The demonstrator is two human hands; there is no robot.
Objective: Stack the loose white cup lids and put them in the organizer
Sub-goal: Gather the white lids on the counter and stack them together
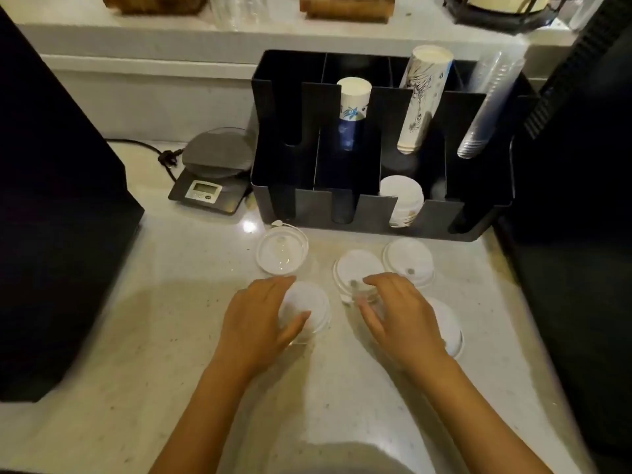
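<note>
Several white cup lids lie loose on the pale counter in front of a black organizer [434, 222]. My left hand [254, 323] curls around one lid [309, 304], fingers on its far side and thumb on its near rim. My right hand [400, 316] hovers with spread fingers over the near edge of a middle lid [357, 268]. Another lid [408, 260] lies just right of that one. A fourth lid [448, 328] peeks out from under my right hand. A fifth lid [282, 249] lies upside down at the far left. A stack of white lids [402, 196] sits in a front slot of the organizer.
The organizer holds upright sleeves of paper cups [354, 111] and clear plastic cups [485, 107]. A small digital scale [213, 172] with a cord stands left of it. Large dark appliances flank the counter on the left [58, 234] and right [581, 200]. A raised shelf runs behind.
</note>
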